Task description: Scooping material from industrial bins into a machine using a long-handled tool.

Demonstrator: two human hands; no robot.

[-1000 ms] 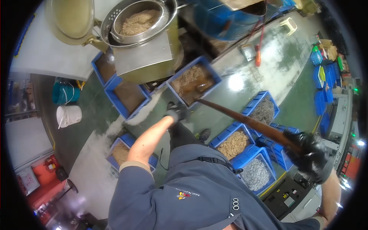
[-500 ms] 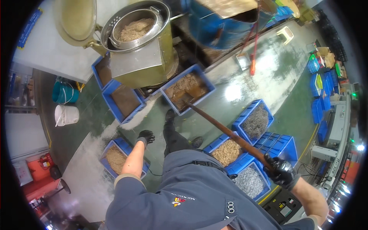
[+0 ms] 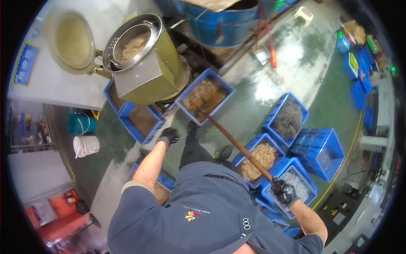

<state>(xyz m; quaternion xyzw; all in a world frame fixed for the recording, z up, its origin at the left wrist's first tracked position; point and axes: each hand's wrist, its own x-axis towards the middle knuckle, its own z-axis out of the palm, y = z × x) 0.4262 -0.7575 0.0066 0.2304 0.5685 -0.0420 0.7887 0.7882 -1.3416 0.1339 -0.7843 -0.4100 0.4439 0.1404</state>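
Observation:
In a black glove, my right hand (image 3: 285, 191) grips the end of a long brown pole (image 3: 239, 146). The pole slants away to the left, and its dark scraper-like head (image 3: 201, 109) rests in a blue crate (image 3: 218, 107). That crate holds tan chips and murky brown liquid; the head's exact shape is hard to make out. My left hand (image 3: 170, 136), also gloved in black, hangs free with its fingers apart. It is nearest to a blue crate of brown liquid (image 3: 141, 120) and touches nothing.
A green spin-drier-like machine (image 3: 148, 82) with a raised lid (image 3: 72, 42) holds a basket of tan material. Blue crates of tan chips (image 3: 260, 160), silvery bits (image 3: 296, 184) and grey shavings (image 3: 287, 118) stand right. Behind are a blue drum (image 3: 220, 25) and red-handled dustpan (image 3: 262, 55).
My right hand has come inward and farther forward with the pole, whose head stays in the crate. My left hand has moved forward. The whole view has shifted.

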